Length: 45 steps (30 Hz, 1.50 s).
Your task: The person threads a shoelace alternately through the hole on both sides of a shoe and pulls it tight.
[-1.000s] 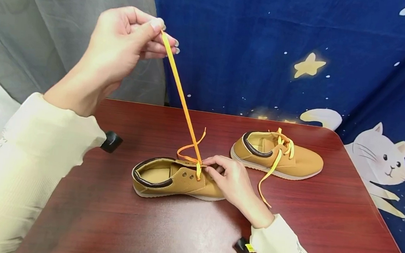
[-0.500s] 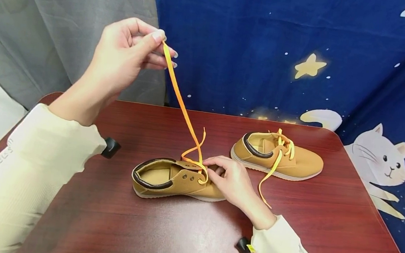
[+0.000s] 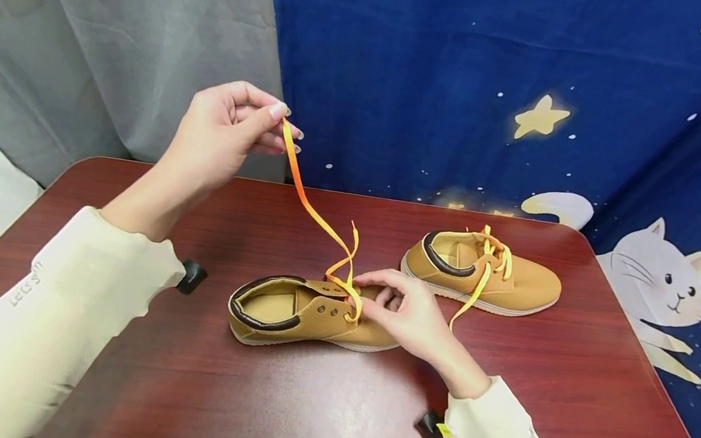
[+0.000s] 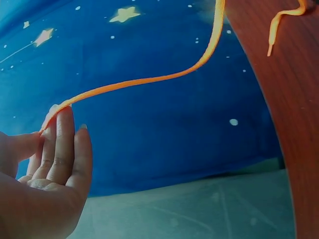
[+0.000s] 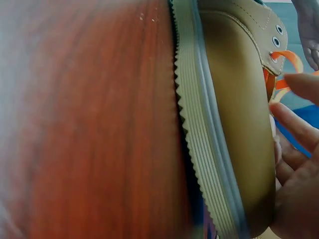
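A tan shoe [image 3: 309, 329] with a dark collar lies on its sole on the table, toe pointing right. Its orange-yellow lace [image 3: 319, 219] runs through the front eyelets; the eyelets nearer the opening show bare. High at the left, my left hand [image 3: 223, 131] pinches one lace end between thumb and fingertips, and the lace sags down to the shoe. The other lace end [image 4: 273, 32] stands loose behind it. My right hand [image 3: 414, 315] holds the shoe's front, thumb and index finger at the lacing; in the right wrist view its other fingers [image 5: 285, 169] curl against the upper.
A matching shoe [image 3: 535, 282] with its lace through the eyelets stands at the back right of the reddish-brown table [image 3: 215, 402]. A blue star-patterned curtain [image 3: 398, 98] and a grey curtain [image 3: 172, 43] hang behind the far edge.
My left hand has come down with the lace end, and the lace has gone from taut to slack, forming a loop at the front eyelet. My right hand stays at the shoe's front.
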Available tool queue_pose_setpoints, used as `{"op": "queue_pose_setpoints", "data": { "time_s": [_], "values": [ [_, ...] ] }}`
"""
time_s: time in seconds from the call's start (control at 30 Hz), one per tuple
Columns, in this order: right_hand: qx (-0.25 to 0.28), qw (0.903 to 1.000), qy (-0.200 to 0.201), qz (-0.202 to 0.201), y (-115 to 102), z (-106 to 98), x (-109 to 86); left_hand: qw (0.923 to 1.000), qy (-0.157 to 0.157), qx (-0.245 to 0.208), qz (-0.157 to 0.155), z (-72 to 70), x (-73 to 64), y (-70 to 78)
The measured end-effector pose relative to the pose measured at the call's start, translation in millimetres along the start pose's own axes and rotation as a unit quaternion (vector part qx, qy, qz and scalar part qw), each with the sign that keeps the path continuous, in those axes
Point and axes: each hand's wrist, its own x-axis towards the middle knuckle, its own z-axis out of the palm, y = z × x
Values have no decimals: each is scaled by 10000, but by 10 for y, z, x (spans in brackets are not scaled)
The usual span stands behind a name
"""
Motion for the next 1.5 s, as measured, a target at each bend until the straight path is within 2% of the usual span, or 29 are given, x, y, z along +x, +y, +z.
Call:
{"op": "queue_pose_setpoints", "data": {
  "time_s": [0.07, 0.17, 0.27, 0.47, 0.57, 0.67, 0.73, 0.87, 1.0, 1.1, 1.2, 1.3, 1.37, 1.4, 1.5],
  "values": [
    [18, 9997, 142, -177, -11, 23, -18, 10000, -31, 24, -29, 17, -8, -40],
    [-70, 9977, 201, -646, -49, 71, -44, 10000, -53, -1, -51, 41, -17, -88],
    [-195, 9948, 114, -995, -99, 106, -78, 10000, -54, -23, -48, 60, -23, -122],
    [-49, 9907, -78, -1360, -184, 130, -149, 9998, -56, -212, -31, 91, -11, -176],
    [327, 9847, -308, -1681, -219, 148, -193, 9998, -49, -172, -74, 96, -12, -198],
    [705, 9752, -767, -1952, -275, 175, -243, 9999, -54, -93, -107, 95, -13, -209],
    [665, 9695, -1060, -2105, -330, 200, -271, 9999, -53, -52, -126, 95, -17, -214],
    [97, 9507, -1622, -2641, -446, 254, -326, 9997, -86, -140, -181, 103, -19, -222],
    [-924, 9229, -2146, -3060, -548, 296, -426, 9995, -111, -183, -215, 117, -17, -242],
    [-1609, 8989, -2655, -3091, -605, 315, -518, 9994, -118, -226, -224, 123, -13, -249],
    [-2000, 8746, -3114, -3131, -629, 335, -586, 9993, -122, -271, -248, 127, -9, -251],
    [-2118, 8638, -3392, -3064, -629, 356, -615, 9993, -136, -268, -221, 133, -5, -255],
    [-2114, 8661, -3438, -2950, -624, 356, -617, 9994, -139, -268, -162, 139, 0, -260],
    [-2058, 8707, -3424, -2870, -622, 349, -613, 9994, -142, -271, -146, 142, 0, -259],
    [-1969, 8819, -3109, -2946, -613, 303, -563, 9995, -116, -286, -105, 137, -4, -241]
  ]
}}
